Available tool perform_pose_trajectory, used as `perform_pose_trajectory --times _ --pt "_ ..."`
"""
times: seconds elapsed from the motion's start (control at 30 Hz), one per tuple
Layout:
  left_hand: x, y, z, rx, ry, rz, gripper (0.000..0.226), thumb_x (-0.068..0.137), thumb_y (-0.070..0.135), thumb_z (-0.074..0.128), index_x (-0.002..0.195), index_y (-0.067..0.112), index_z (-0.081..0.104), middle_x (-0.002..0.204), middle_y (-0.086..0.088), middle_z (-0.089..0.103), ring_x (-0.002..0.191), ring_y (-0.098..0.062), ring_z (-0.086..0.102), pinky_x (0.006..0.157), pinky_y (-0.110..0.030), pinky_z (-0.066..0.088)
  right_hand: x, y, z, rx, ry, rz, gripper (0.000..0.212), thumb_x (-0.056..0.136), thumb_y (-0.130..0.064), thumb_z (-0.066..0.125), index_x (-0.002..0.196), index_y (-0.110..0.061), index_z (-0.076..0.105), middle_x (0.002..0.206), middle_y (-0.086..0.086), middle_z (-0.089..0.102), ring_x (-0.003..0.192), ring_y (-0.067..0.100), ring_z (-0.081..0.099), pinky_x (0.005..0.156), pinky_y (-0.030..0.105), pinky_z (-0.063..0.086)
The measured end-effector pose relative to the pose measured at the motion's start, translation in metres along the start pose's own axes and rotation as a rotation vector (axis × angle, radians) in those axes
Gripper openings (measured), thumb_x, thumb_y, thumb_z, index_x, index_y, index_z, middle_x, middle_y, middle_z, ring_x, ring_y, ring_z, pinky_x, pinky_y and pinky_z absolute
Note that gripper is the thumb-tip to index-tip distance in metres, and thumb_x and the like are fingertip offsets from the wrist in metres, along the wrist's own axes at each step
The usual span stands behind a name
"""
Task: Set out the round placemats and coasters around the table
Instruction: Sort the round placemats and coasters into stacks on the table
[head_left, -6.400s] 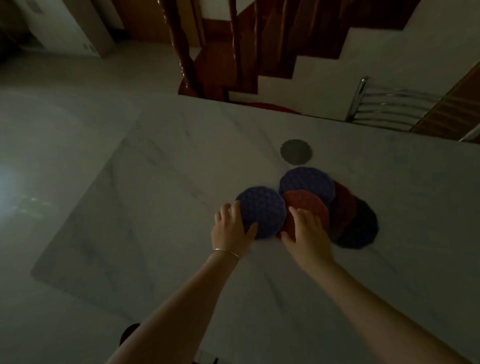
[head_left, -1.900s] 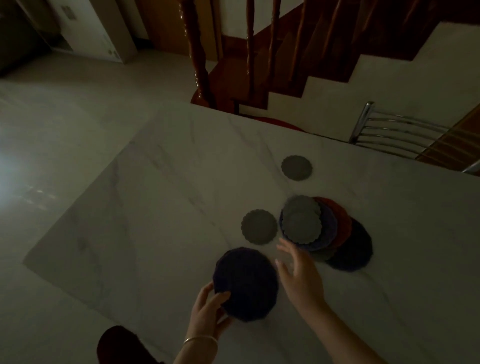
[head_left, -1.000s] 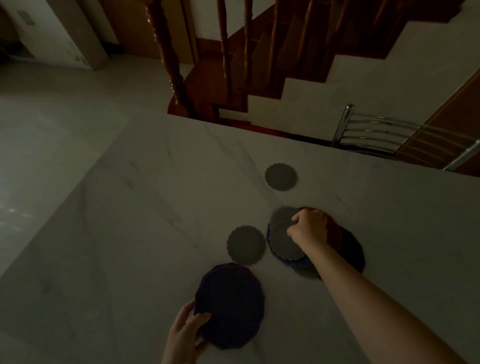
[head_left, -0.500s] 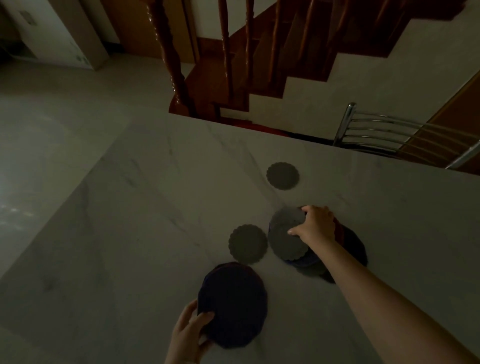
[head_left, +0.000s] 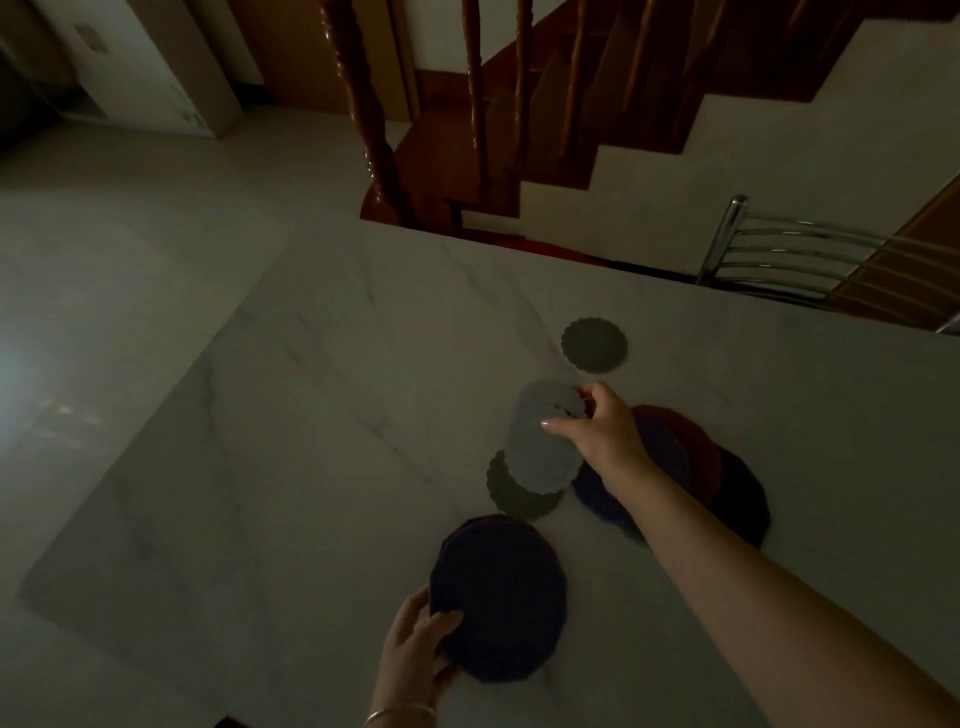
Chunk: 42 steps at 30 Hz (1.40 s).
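Note:
My right hand (head_left: 602, 434) pinches grey scalloped coasters (head_left: 543, 441) and holds them lifted above the white marble table (head_left: 311, 415). Under them lies another grey coaster (head_left: 511, 499), partly covered. A third grey coaster (head_left: 595, 345) lies farther back. A pile of round placemats sits to the right: a dark blue one (head_left: 657, 452), a red one (head_left: 691, 441) and a black one (head_left: 737, 499), overlapping. My left hand (head_left: 421, 654) grips the near edge of a dark blue placemat (head_left: 498, 597) lying close to me.
A metal chair back (head_left: 810, 260) stands at the table's far right edge. A wooden staircase with turned balusters (head_left: 363, 104) rises beyond the far edge. Pale floor lies to the left of the table.
My right hand has lifted the grey coasters off the placemat pile and carried them left, over the lone coaster. My left hand keeps its hold on the near blue placemat.

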<state>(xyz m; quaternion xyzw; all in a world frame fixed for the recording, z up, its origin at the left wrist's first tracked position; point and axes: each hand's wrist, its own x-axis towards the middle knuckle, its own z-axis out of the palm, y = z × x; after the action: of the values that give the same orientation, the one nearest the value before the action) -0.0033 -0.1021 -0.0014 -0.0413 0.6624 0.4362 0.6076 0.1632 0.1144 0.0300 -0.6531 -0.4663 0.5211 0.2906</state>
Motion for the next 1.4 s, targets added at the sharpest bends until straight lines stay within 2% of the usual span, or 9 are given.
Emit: perform_pose_trajectory --times 0.13,0.37,0.57,0.67,0.77,0.9,1.17,1.3,1.4 --pt "-0.005 0.002 0.002 0.002 -0.007 -0.008 0.032 0.082 -0.005 0.059 0.102 0.019 0.061 0.100 -0.008 0.067 0.086 -0.028 0.063 0.067 -0.036 0.052 0.000 0.009 0.043 0.040 -0.079 0.102 0.053 0.071 -0.015 0.081 0.116 -0.010 0.053 0.116 0.008 0.060 0.096 0.019 0.057 0.079 0.031 0.050" --pt "-0.011 0.005 0.005 -0.004 -0.020 0.006 0.027 0.084 -0.007 0.056 0.096 0.017 0.061 0.092 -0.008 0.067 0.077 -0.026 0.063 0.052 -0.030 0.053 -0.006 0.030 0.064 -0.626 0.042 -0.131 0.053 0.085 -0.029 0.065 0.130 -0.016 0.041 0.133 0.006 0.046 0.110 0.023 0.057 0.079 0.034 0.051" --pt "-0.007 0.001 0.003 -0.014 -0.037 0.008 0.028 0.084 -0.005 0.056 0.102 0.017 0.060 0.098 -0.009 0.066 0.082 -0.028 0.062 0.065 -0.035 0.050 -0.009 0.017 0.028 -0.638 0.128 -0.231 0.045 0.083 -0.034 0.064 0.125 -0.020 0.051 0.125 0.004 0.052 0.115 0.024 0.051 0.081 0.038 0.051" --pt "-0.004 0.000 0.002 -0.027 -0.042 0.001 0.032 0.085 -0.003 0.056 0.110 0.017 0.059 0.101 -0.010 0.066 0.082 -0.028 0.062 0.066 -0.035 0.050 -0.010 0.023 -0.015 -0.875 0.198 -0.233 0.045 0.084 -0.038 0.061 0.124 -0.021 0.051 0.129 0.005 0.053 0.121 0.027 0.046 0.092 0.040 0.044" --pt "0.002 -0.003 0.002 -0.035 -0.041 0.005 0.035 0.085 -0.001 0.055 0.115 0.017 0.058 0.107 -0.013 0.064 0.081 -0.029 0.061 0.061 -0.033 0.049 -0.014 0.038 -0.050 -1.119 0.146 -0.087 0.076 0.072 -0.062 0.064 0.133 -0.022 0.043 0.139 0.009 0.043 0.128 0.030 0.039 0.100 0.044 0.036" --pt "0.008 -0.006 0.002 -0.042 -0.038 -0.002 0.035 0.087 0.003 0.054 0.118 0.020 0.057 0.112 -0.013 0.062 0.069 -0.025 0.056 0.051 -0.028 0.050 -0.018 0.051 -0.065 -1.088 0.059 0.045 0.112 0.055 -0.073 0.070 0.144 -0.022 0.025 0.149 0.013 0.027 0.136 0.037 0.027 0.106 0.050 0.032" --pt "0.008 -0.004 0.006 0.016 -0.027 0.001 0.026 0.090 0.008 0.055 0.112 0.022 0.055 0.103 -0.011 0.063 0.096 -0.033 0.059 0.085 -0.047 0.046 -0.006 0.041 -0.064 -1.171 0.079 0.121 0.127 0.044 -0.068 0.079 0.143 -0.017 0.020 0.145 0.022 0.023 0.133 0.041 0.026 0.105 0.053 0.031" --pt "0.003 -0.003 0.007 0.010 -0.039 -0.005 0.020 0.089 0.008 0.054 0.098 0.024 0.061 0.094 -0.009 0.066 0.086 -0.029 0.061 0.072 -0.039 0.050 -0.007 0.032 -0.063 -1.187 0.138 0.133 0.116 0.046 -0.059 0.084 0.136 -0.011 0.030 0.140 0.019 0.028 0.127 0.039 0.035 0.099 0.051 0.037" --pt "-0.001 -0.004 0.008 0.002 -0.033 0.005 0.023 0.089 0.005 0.052 0.097 0.024 0.061 0.091 -0.010 0.065 0.076 -0.025 0.057 0.068 -0.033 0.046 -0.012 0.027 -0.070 -1.003 0.177 0.111 0.079 0.059 -0.042 0.085 0.121 -0.009 0.047 0.132 0.014 0.040 0.108 0.031 0.054 0.083 0.040 0.047"
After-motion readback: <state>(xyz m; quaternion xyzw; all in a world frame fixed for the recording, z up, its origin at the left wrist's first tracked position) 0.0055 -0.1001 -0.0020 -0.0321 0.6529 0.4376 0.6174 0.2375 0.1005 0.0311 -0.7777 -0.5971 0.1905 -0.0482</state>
